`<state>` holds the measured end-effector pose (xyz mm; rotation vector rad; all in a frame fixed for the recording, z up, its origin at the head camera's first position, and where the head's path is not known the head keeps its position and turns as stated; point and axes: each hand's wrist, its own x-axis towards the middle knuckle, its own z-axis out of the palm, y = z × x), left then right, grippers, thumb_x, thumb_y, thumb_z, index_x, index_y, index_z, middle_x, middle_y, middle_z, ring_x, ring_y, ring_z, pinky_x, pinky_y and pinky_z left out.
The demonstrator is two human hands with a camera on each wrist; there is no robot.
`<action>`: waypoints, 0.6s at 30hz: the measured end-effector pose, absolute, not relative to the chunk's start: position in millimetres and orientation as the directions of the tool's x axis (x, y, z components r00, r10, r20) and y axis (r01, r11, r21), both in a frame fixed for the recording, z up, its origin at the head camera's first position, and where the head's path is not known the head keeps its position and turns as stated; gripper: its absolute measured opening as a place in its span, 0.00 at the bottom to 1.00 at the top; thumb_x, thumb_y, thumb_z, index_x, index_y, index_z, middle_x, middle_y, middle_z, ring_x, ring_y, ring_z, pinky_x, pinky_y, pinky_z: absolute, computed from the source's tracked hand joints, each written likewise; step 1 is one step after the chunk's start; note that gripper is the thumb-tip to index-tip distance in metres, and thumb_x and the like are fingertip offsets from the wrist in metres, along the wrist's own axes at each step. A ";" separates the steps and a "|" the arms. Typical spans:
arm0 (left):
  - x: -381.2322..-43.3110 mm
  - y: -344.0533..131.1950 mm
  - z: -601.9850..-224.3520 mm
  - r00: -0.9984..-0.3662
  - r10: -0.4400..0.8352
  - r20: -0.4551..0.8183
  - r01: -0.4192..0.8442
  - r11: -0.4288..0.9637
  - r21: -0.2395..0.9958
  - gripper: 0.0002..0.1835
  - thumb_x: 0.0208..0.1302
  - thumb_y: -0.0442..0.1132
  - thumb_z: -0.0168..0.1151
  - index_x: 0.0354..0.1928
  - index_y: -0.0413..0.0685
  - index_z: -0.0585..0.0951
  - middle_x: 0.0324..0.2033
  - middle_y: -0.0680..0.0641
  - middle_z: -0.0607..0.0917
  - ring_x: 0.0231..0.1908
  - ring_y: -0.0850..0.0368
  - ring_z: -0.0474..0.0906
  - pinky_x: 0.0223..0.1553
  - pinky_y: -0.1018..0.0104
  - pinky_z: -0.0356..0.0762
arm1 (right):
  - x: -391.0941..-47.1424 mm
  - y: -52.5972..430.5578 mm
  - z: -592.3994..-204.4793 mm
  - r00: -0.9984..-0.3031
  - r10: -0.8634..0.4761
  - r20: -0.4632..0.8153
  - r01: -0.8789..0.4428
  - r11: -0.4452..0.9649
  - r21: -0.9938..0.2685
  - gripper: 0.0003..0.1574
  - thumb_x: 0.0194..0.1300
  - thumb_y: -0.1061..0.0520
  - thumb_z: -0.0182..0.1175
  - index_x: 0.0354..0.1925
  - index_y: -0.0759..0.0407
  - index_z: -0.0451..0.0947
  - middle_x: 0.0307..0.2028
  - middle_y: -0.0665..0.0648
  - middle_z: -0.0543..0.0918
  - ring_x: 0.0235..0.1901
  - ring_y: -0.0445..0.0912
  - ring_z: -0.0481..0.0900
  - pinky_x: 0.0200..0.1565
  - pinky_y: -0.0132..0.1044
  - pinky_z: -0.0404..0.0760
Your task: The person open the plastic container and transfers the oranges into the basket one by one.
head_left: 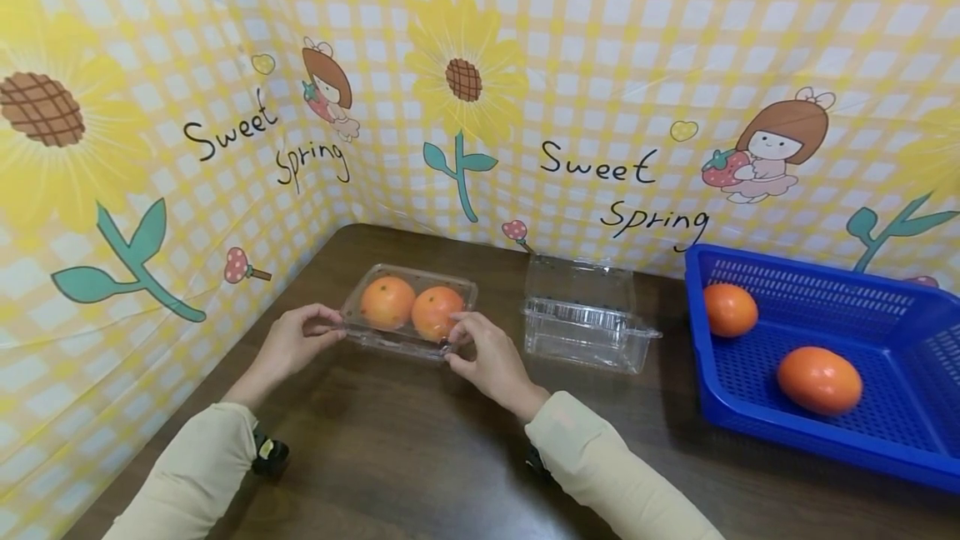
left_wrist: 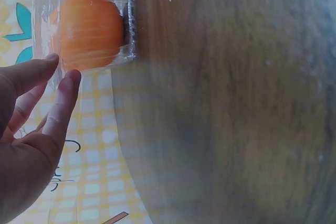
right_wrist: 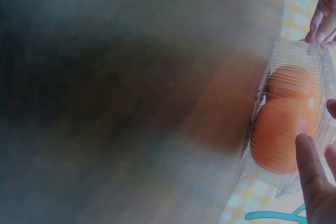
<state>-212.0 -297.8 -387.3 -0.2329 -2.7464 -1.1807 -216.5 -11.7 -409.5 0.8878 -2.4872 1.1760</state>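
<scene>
A clear plastic clamshell box (head_left: 397, 346) sits on the table with its lid down over two oranges (head_left: 387, 303). At its left front corner, my left hand (head_left: 288, 347) pinches the rim between thumb and finger; the left wrist view shows these fingertips on either side of the rim's edge. The right hand (head_left: 491, 362) grips the right front corner, thumb low at the front and forefinger above the lid. Through the ribbed plastic, an orange (right_wrist: 278, 137) shows beside the right fingers.
Right of the closed box stands a second clear clamshell (head_left: 585, 340), its lid raised. A blue plastic basket (head_left: 795, 432) holds two shiny orange fruits (head_left: 819, 380) at the right. Behind the dark wooden table (head_left: 420, 457) hangs a yellow checked cloth (head_left: 570, 40).
</scene>
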 end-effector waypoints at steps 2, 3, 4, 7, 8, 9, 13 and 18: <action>-212.3 -299.3 -388.9 -0.978 0.085 0.192 0.197 0.682 0.705 0.09 0.53 0.33 0.62 0.37 0.37 0.78 0.42 0.35 0.79 0.36 0.47 0.80 0.32 0.66 0.76 | -216.7 -11.3 -409.8 -0.781 -0.423 0.459 -0.623 0.482 -0.617 0.10 0.48 0.64 0.65 0.28 0.58 0.72 0.51 0.54 0.74 0.35 0.42 0.78 0.38 0.35 0.76; -212.5 -300.2 -389.6 -0.977 0.087 0.192 0.200 0.680 0.706 0.09 0.53 0.34 0.62 0.37 0.37 0.78 0.42 0.35 0.79 0.36 0.47 0.80 0.31 0.67 0.76 | -216.9 -11.1 -410.0 -0.779 -0.426 0.460 -0.626 0.477 -0.617 0.09 0.48 0.64 0.65 0.27 0.58 0.73 0.51 0.54 0.74 0.35 0.42 0.78 0.38 0.35 0.77; -212.6 -300.9 -390.1 -0.977 0.089 0.194 0.202 0.677 0.708 0.10 0.53 0.34 0.63 0.36 0.36 0.78 0.42 0.35 0.79 0.35 0.47 0.80 0.30 0.69 0.76 | -216.9 -11.0 -410.3 -0.776 -0.429 0.461 -0.628 0.472 -0.619 0.09 0.48 0.63 0.65 0.27 0.58 0.73 0.51 0.54 0.73 0.34 0.43 0.78 0.38 0.36 0.77; -213.0 -302.2 -390.6 -0.974 0.093 0.208 0.216 0.672 0.708 0.10 0.52 0.34 0.64 0.35 0.36 0.79 0.41 0.35 0.79 0.34 0.48 0.80 0.28 0.72 0.75 | -217.0 -10.3 -410.4 -0.768 -0.441 0.464 -0.637 0.459 -0.619 0.06 0.49 0.63 0.64 0.27 0.60 0.75 0.51 0.55 0.73 0.34 0.43 0.79 0.37 0.37 0.77; -213.2 -302.5 -390.5 -0.972 0.095 0.213 0.221 0.673 0.706 0.09 0.52 0.34 0.64 0.35 0.36 0.79 0.41 0.35 0.80 0.33 0.48 0.80 0.28 0.72 0.75 | -217.2 -10.1 -410.5 -0.766 -0.444 0.465 -0.640 0.463 -0.613 0.05 0.49 0.63 0.64 0.27 0.59 0.76 0.51 0.55 0.73 0.35 0.44 0.79 0.36 0.36 0.77; -213.5 -302.8 -390.5 -0.971 0.098 0.217 0.225 0.677 0.701 0.09 0.52 0.35 0.64 0.34 0.37 0.80 0.40 0.35 0.80 0.33 0.48 0.81 0.27 0.72 0.75 | -217.4 -9.8 -410.5 -0.763 -0.446 0.467 -0.644 0.467 -0.606 0.04 0.49 0.62 0.64 0.27 0.59 0.77 0.51 0.55 0.73 0.37 0.44 0.78 0.36 0.35 0.76; -215.0 -304.0 -390.6 -0.959 0.125 0.255 0.268 0.700 0.662 0.08 0.51 0.36 0.65 0.32 0.39 0.81 0.37 0.37 0.81 0.31 0.50 0.81 0.27 0.72 0.74 | -218.1 -8.5 -410.2 -0.759 -0.461 0.461 -0.650 0.485 -0.585 0.02 0.51 0.61 0.64 0.28 0.56 0.81 0.52 0.54 0.73 0.43 0.45 0.76 0.34 0.27 0.75; -217.0 -304.5 -390.6 -0.934 0.163 0.317 0.333 0.718 0.611 0.04 0.49 0.36 0.66 0.28 0.43 0.82 0.38 0.39 0.82 0.31 0.51 0.80 0.31 0.65 0.76 | -219.1 -7.8 -409.7 -0.749 -0.483 0.454 -0.658 0.460 -0.596 0.02 0.52 0.62 0.63 0.28 0.58 0.83 0.53 0.56 0.72 0.37 0.44 0.78 0.32 0.22 0.74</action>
